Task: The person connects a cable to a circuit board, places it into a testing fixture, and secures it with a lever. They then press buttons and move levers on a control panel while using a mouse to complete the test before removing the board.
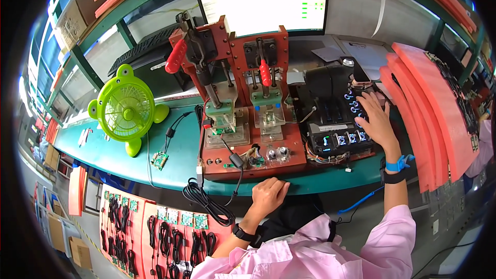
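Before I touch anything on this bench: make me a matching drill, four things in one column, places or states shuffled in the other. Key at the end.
Things
1. Frog-shaped fan
2. Left hand
3. Right hand
4. Monitor

Places or states
A. Fingers spread over the black button panel
B. Behind the red toggle-clamp fixture, screen lit
C. Lime green, standing on the teal bench
D. Curled at the bench's front edge

Pairs: 1-C, 2-D, 3-A, 4-B
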The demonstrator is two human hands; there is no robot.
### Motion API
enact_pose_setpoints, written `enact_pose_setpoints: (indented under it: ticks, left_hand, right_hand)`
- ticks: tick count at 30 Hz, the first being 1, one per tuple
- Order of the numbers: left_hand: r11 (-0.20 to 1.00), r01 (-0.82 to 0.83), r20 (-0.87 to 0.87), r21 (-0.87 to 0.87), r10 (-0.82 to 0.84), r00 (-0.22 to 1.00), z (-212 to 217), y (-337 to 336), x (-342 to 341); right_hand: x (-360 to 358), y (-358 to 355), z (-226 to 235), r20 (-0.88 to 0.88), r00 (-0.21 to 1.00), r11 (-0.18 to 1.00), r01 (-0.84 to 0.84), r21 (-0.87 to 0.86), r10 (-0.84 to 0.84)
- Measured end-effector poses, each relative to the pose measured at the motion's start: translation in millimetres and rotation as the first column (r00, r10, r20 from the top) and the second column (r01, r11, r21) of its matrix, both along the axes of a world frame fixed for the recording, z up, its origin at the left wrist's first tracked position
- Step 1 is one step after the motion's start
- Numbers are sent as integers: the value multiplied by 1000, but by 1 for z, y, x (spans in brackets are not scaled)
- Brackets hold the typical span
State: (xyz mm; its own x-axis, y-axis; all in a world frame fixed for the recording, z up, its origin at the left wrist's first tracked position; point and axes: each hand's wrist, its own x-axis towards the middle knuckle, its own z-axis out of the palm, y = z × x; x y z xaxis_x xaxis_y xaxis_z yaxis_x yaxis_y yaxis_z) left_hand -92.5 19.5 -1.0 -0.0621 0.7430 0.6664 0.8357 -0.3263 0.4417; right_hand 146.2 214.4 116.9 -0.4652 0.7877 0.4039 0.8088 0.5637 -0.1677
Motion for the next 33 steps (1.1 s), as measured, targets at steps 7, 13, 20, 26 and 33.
enact_pose_setpoints:
  ticks: [7,13,20,26,33]
  left_hand:
    - [998,46,33,-49,-44,998,3,-10,1]
    - [881,379,123,-284,-359,925,67,-69,-16]
    - [873,-344,-355,-345,218,909,141,-87,-109]
    - [935,-248,-409,-252,129,904,131,-62,-130]
    - [971,-107,-484,-215,-11,875,133,-32,-123]
  right_hand:
    - [-25,-12,12,317,926,974,-159,-162,204]
    - [-72,-56,22,128,833,843,-532,-80,538]
    - [-153,-127,23,80,689,690,-724,21,720]
    - [-177,-164,-10,73,802,789,-560,-252,593]
    - [-194,-188,-51,-400,767,752,-616,-236,502]
